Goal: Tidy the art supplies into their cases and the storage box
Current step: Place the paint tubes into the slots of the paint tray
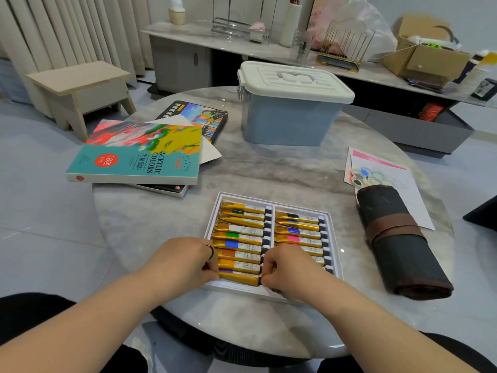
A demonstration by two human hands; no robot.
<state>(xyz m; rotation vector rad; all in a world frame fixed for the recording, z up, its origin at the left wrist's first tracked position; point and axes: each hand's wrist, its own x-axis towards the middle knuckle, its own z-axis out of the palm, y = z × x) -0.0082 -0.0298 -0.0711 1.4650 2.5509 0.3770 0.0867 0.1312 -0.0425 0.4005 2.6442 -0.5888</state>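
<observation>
Head view: left hand point(188, 261) and right hand point(287, 267), fingers curled, pinch opposite ends of nearest gold purple-banded paint tube point(239, 277) in white plastic tray point(332, 238) on grey marble table point(269, 170).

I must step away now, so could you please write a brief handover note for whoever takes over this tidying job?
Left hand and right hand: each pinches one end of the purple-banded paint tube, in the nearest slot of the white tray, left column.
Done: tubes fill both columns as far as visible; the right hand hides the nearest right slots.
Left: Acrylic Colors lid lies off, at the table's left; rolled brush case and palette sit on the right; storage box stands behind, lid shut.
</observation>
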